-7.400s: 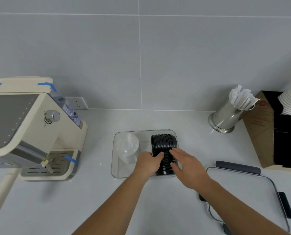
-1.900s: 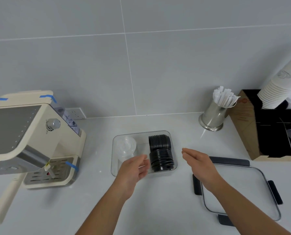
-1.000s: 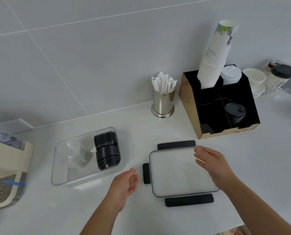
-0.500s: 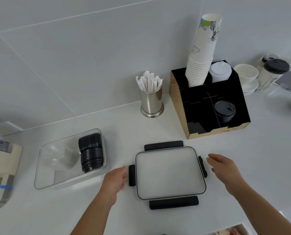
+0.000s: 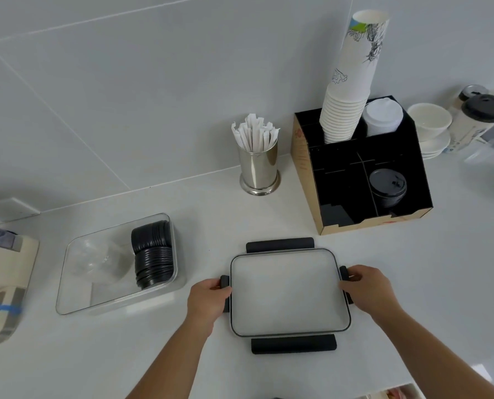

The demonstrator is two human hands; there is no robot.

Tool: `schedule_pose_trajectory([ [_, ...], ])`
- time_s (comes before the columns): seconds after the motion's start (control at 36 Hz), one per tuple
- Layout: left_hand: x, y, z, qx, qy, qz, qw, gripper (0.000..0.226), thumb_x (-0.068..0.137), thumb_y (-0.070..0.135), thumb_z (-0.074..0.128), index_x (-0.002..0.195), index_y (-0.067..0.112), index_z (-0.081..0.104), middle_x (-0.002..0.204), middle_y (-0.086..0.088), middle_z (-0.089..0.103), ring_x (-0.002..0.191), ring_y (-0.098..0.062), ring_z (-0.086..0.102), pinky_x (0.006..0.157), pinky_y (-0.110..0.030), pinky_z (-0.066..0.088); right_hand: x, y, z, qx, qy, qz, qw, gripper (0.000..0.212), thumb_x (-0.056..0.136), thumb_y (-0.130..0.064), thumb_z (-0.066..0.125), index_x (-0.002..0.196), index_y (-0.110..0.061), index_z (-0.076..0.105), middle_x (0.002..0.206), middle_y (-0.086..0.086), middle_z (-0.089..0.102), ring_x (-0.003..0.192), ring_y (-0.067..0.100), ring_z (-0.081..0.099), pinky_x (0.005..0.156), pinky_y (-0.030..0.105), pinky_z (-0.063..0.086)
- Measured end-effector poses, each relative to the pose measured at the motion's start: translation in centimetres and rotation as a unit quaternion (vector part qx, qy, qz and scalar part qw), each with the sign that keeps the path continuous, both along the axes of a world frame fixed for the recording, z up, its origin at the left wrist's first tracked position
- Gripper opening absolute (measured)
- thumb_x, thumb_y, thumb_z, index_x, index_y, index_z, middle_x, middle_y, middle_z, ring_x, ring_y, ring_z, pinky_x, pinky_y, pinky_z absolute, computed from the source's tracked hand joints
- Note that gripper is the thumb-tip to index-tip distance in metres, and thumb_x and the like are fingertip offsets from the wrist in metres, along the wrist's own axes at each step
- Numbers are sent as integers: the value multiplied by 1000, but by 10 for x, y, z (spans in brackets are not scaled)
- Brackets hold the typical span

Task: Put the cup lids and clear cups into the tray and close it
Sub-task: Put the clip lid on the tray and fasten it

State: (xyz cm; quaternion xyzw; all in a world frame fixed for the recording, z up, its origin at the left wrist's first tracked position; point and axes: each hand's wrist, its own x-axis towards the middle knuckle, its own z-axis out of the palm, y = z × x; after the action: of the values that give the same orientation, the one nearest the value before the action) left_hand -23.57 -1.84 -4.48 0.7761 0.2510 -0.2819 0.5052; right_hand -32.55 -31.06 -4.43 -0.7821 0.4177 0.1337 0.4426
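On the counter, right of the tray (image 5: 67, 272) holding black lids (image 5: 152, 259) and clear cups (image 5: 96, 260), the lid (image 5: 289, 292) is gripped at its side clips by left hand (image 5: 208, 298) and right hand (image 5: 368, 287); stiff, light, probably slippery.

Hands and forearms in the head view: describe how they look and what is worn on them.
Both the left hand and the right hand are bare: no gloves, and no rings, watch or bracelet can be seen. Both forearms are uncovered right down to the bottom edge of the picture, with no sleeve in view. The fingers carry no tape or markings, and the nails look short.
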Motion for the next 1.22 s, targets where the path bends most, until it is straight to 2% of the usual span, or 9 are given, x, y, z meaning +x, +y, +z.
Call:
schedule_pose_trajectory([
  [0.17, -1, 2, -1, 31, -4, -23, 999, 12, 81, 7, 71, 85, 18, 74, 88, -3, 74, 87, -24, 69, 84, -40, 58, -2, -4, 0, 19, -5, -20, 1000, 10, 81, -9, 64, 83, -16, 70, 81, 8, 72, 76, 29, 68, 66, 37, 56],
  [0.39, -11, 14, 14, 29, -39, -21, 999, 12, 86, 8, 68, 82, 19, 70, 83, 0, 73, 77, -18, 67, 60, -23, 47, -4, 2, 12, 42, -41, -35, 998, 12, 86, -8, 61, 76, -11, 68, 65, 7, 61, 57, 21, 49, 52, 27, 39],
  [0.5, -14, 23, 25, 24, -59, -20, 998, 10, 86, 10, 70, 85, 20, 71, 85, 0, 76, 83, -17, 72, 70, -26, 52, 2, 10, 24, 45, -63, -34, 996, 11, 87, -9, 61, 81, -12, 70, 80, 15, 70, 67, 24, 57, 58, 30, 44],
  [0.58, -16, 29, 35, 18, -81, -17, 996, 12, 86, 10, 69, 83, 21, 70, 82, 3, 76, 82, -16, 72, 68, -25, 53, 8, 15, 34, 45, -84, -29, 995, 11, 87, -9, 62, 82, -14, 70, 83, 15, 71, 70, 27, 60, 60, 31, 45],
  [0.72, -16, 47, 55, -9, -106, 8, 994, 13, 85, 9, 69, 85, 21, 73, 75, 4, 78, 80, -19, 74, 82, -40, 59, 24, 31, 49, 50, -120, -31, 991, 12, 88, -7, 63, 86, -17, 70, 85, 10, 71, 77, 28, 62, 65, 33, 47],
  [0.83, -13, 65, 73, -21, -133, 24, 991, 12, 86, 9, 70, 84, 21, 72, 71, 4, 77, 77, -20, 73, 77, -36, 57, 39, 48, 58, 66, -142, -33, 987, 13, 87, -5, 63, 86, -16, 70, 86, 13, 71, 75, 29, 61, 70, 36, 48],
  [0.94, -6, 92, 86, -19, -157, 46, 986, 14, 85, 10, 71, 82, 23, 73, 72, 4, 76, 77, -21, 73, 77, -37, 58, 56, 70, 63, 76, -156, -33, 984, 15, 85, -7, 66, 81, -21, 72, 92, 18, 72, 87, 37, 66, 84, 46, 54],
  [1.08, 7, 127, 95, -21, -172, 72, 982, 19, 88, 10, 68, 81, 27, 73, 73, 5, 78, 78, -21, 74, 82, -38, 60, 79, 100, 70, 96, -160, -14, 982, 12, 84, -7, 67, 80, -17, 73, 90, 21, 72, 80, 38, 64, 86, 54, 54],
  [1.22, 23, 163, 99, -16, -185, 108, 977, 23, 89, 11, 67, 77, 29, 73, 74, 6, 78, 84, -26, 74, 87, -45, 59, 107, 137, 80, 129, -165, -2, 978, 14, 87, -1, 63, 83, -14, 69, 83, 14, 67, 75, 28, 59, 78, 45, 55],
])
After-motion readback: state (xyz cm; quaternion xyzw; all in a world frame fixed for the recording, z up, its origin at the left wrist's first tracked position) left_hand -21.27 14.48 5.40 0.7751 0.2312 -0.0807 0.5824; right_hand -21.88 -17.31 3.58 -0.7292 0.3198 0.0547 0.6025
